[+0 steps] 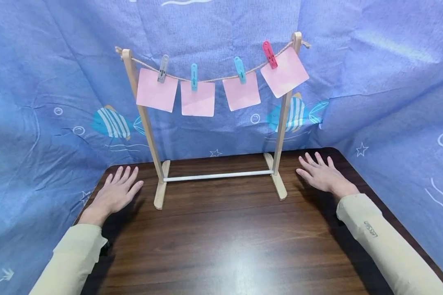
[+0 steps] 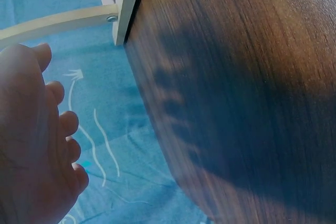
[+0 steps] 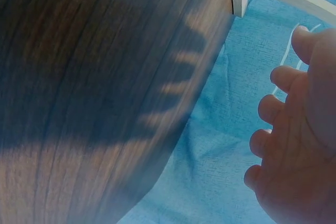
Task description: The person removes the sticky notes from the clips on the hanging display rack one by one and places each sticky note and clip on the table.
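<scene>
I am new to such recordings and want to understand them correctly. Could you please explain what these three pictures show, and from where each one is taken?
There is no machine here, only a person's bare left hand and right hand. The wide picture comes from a camera worn on the head; the two closer ones come from cameras worn on the wrists, one for each hand. On the brown table stands a wooden frame with a string across its top. Four pink squares hang there by clothespins: one grey, two blue, one red. Both hands are open, one on each side of the frame, holding nothing. Behind hangs a blue cloth.
</scene>
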Action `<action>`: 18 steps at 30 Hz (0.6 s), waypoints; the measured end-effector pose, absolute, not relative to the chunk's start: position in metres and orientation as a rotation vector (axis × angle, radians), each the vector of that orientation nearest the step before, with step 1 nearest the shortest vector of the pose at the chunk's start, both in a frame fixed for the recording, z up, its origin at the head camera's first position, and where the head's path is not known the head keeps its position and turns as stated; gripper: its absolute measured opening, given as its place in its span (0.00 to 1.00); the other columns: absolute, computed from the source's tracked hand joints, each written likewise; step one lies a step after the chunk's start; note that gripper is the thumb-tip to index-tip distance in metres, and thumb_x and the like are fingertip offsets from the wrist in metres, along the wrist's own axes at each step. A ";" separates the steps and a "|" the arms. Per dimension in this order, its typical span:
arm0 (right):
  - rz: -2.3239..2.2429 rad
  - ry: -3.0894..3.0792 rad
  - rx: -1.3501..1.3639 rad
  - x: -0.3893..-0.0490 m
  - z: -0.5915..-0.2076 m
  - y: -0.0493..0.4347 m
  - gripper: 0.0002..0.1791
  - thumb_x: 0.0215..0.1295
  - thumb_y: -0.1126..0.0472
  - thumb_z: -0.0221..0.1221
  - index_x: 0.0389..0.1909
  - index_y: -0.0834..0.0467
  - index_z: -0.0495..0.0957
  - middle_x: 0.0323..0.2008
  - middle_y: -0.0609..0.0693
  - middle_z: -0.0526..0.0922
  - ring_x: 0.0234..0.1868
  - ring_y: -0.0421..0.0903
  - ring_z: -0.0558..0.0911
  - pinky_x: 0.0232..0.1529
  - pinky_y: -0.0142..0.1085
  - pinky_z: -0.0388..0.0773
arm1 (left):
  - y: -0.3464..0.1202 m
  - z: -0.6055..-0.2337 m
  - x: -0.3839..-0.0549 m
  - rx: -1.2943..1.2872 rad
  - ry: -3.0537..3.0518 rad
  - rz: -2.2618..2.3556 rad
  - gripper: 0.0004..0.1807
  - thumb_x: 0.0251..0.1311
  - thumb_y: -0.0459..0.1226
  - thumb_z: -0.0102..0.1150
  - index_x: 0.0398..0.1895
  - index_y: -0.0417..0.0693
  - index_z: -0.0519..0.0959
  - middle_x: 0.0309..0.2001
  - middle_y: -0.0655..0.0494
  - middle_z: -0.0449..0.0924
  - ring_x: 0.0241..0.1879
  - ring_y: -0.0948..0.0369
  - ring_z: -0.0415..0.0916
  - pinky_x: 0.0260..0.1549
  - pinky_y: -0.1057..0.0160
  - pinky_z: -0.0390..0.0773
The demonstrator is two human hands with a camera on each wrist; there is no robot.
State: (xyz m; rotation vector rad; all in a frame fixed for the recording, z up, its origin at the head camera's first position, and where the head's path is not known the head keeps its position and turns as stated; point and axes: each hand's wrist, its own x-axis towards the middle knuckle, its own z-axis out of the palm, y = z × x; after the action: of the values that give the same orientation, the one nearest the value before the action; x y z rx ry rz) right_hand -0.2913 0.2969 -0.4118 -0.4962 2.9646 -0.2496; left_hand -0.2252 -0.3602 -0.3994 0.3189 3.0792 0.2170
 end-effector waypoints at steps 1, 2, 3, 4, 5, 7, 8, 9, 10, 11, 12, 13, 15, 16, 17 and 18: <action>-0.242 2.960 -0.494 -0.292 -0.411 0.296 0.42 0.80 0.35 0.36 0.80 0.61 0.49 0.78 0.68 0.45 0.77 0.71 0.36 0.69 0.70 0.27 | -0.360 -0.399 -0.225 0.319 3.076 0.216 0.41 0.79 0.59 0.29 0.80 0.37 0.46 0.77 0.28 0.41 0.77 0.33 0.31 0.70 0.31 0.32; -0.238 2.955 -0.493 -0.292 -0.410 0.296 0.42 0.80 0.35 0.35 0.80 0.61 0.48 0.79 0.67 0.44 0.77 0.71 0.36 0.70 0.70 0.27 | -0.360 -0.398 -0.225 0.314 3.069 0.211 0.42 0.79 0.60 0.29 0.80 0.37 0.45 0.77 0.28 0.41 0.77 0.33 0.30 0.70 0.31 0.32; -0.238 2.952 -0.494 -0.292 -0.409 0.295 0.42 0.80 0.35 0.35 0.80 0.61 0.48 0.79 0.67 0.43 0.77 0.71 0.35 0.70 0.70 0.26 | -0.360 -0.397 -0.226 0.309 3.062 0.209 0.42 0.79 0.60 0.28 0.80 0.38 0.45 0.78 0.28 0.40 0.77 0.33 0.30 0.70 0.31 0.31; -0.240 2.947 -0.497 -0.292 -0.409 0.295 0.42 0.80 0.35 0.35 0.80 0.61 0.48 0.79 0.67 0.43 0.77 0.71 0.35 0.69 0.70 0.25 | -0.360 -0.397 -0.225 0.300 3.054 0.208 0.43 0.79 0.61 0.27 0.81 0.38 0.44 0.78 0.28 0.39 0.77 0.34 0.29 0.70 0.31 0.31; -0.241 2.944 -0.500 -0.292 -0.408 0.294 0.42 0.80 0.34 0.34 0.80 0.61 0.48 0.79 0.67 0.43 0.77 0.71 0.35 0.69 0.70 0.25 | -0.360 -0.396 -0.225 0.294 3.048 0.210 0.43 0.78 0.62 0.27 0.81 0.38 0.44 0.78 0.28 0.38 0.77 0.34 0.28 0.70 0.31 0.31; -0.234 2.941 -0.506 -0.292 -0.406 0.293 0.42 0.80 0.34 0.34 0.80 0.60 0.47 0.79 0.67 0.43 0.77 0.70 0.34 0.69 0.69 0.24 | -0.359 -0.393 -0.224 0.279 3.036 0.209 0.44 0.78 0.63 0.26 0.80 0.37 0.44 0.78 0.28 0.37 0.77 0.34 0.28 0.70 0.31 0.30; -0.231 2.941 -0.511 -0.292 -0.406 0.292 0.42 0.80 0.34 0.33 0.80 0.60 0.48 0.79 0.67 0.43 0.77 0.70 0.34 0.69 0.69 0.23 | -0.358 -0.391 -0.224 0.271 3.030 0.208 0.45 0.77 0.63 0.26 0.81 0.38 0.44 0.78 0.28 0.37 0.77 0.34 0.27 0.70 0.31 0.30; -0.221 2.943 -0.517 -0.292 -0.405 0.291 0.43 0.80 0.33 0.33 0.80 0.60 0.48 0.79 0.67 0.43 0.77 0.70 0.35 0.69 0.70 0.23 | -0.357 -0.389 -0.223 0.269 3.027 0.211 0.45 0.77 0.63 0.26 0.81 0.37 0.44 0.78 0.28 0.37 0.77 0.34 0.27 0.70 0.31 0.30; -0.213 2.948 -0.523 -0.293 -0.404 0.291 0.43 0.79 0.33 0.32 0.80 0.60 0.48 0.79 0.67 0.43 0.77 0.70 0.35 0.69 0.70 0.23 | -0.356 -0.387 -0.223 0.269 3.027 0.210 0.45 0.77 0.63 0.26 0.80 0.37 0.44 0.78 0.28 0.37 0.77 0.33 0.27 0.70 0.31 0.30; -0.200 2.954 -0.528 -0.293 -0.402 0.291 0.43 0.79 0.32 0.32 0.80 0.60 0.48 0.79 0.67 0.43 0.77 0.70 0.35 0.69 0.70 0.23 | -0.354 -0.385 -0.223 0.272 3.029 0.205 0.45 0.77 0.63 0.26 0.80 0.37 0.44 0.78 0.28 0.37 0.77 0.33 0.28 0.70 0.31 0.30; -0.189 2.958 -0.533 -0.294 -0.401 0.290 0.43 0.79 0.32 0.32 0.80 0.59 0.48 0.79 0.66 0.44 0.77 0.70 0.35 0.69 0.70 0.23 | -0.353 -0.383 -0.223 0.275 3.032 0.194 0.45 0.77 0.63 0.26 0.80 0.37 0.44 0.78 0.28 0.37 0.77 0.33 0.28 0.70 0.31 0.30; -0.184 2.960 -0.538 -0.294 -0.400 0.290 0.43 0.79 0.32 0.32 0.80 0.59 0.49 0.79 0.66 0.44 0.77 0.70 0.36 0.69 0.70 0.23 | -0.352 -0.381 -0.223 0.279 3.035 0.181 0.45 0.77 0.64 0.27 0.80 0.37 0.45 0.78 0.28 0.37 0.77 0.33 0.28 0.70 0.31 0.31; -0.171 2.966 -0.550 -0.295 -0.395 0.289 0.43 0.79 0.31 0.32 0.80 0.59 0.49 0.79 0.66 0.44 0.77 0.70 0.36 0.69 0.70 0.23 | -0.351 -0.377 -0.223 0.290 3.039 0.137 0.45 0.77 0.64 0.27 0.81 0.38 0.45 0.78 0.29 0.38 0.77 0.34 0.29 0.70 0.31 0.31; -0.160 2.967 -0.552 -0.295 -0.392 0.289 0.44 0.78 0.31 0.31 0.80 0.59 0.49 0.79 0.66 0.44 0.77 0.70 0.36 0.68 0.70 0.23 | -0.350 -0.375 -0.224 0.297 3.045 0.117 0.45 0.77 0.64 0.27 0.80 0.38 0.45 0.78 0.29 0.39 0.77 0.34 0.30 0.70 0.31 0.32; -0.149 2.970 -0.554 -0.296 -0.388 0.289 0.44 0.78 0.31 0.31 0.81 0.58 0.49 0.79 0.66 0.44 0.77 0.70 0.36 0.68 0.70 0.23 | -0.348 -0.372 -0.224 0.303 3.047 0.095 0.46 0.76 0.64 0.28 0.81 0.38 0.46 0.78 0.29 0.39 0.77 0.34 0.30 0.70 0.31 0.32; -0.141 2.971 -0.558 -0.297 -0.384 0.290 0.44 0.78 0.31 0.31 0.80 0.59 0.49 0.79 0.66 0.44 0.77 0.70 0.36 0.68 0.71 0.23 | -0.347 -0.368 -0.226 0.311 3.047 0.079 0.46 0.76 0.64 0.28 0.81 0.38 0.46 0.78 0.29 0.39 0.77 0.34 0.30 0.70 0.31 0.32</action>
State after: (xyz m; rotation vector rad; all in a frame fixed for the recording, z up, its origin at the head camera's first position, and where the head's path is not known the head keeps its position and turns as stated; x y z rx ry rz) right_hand -0.2969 0.2899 -0.3836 -0.5579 2.9715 -0.1408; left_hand -0.2255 -0.3470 -0.3677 0.3112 3.0471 0.0792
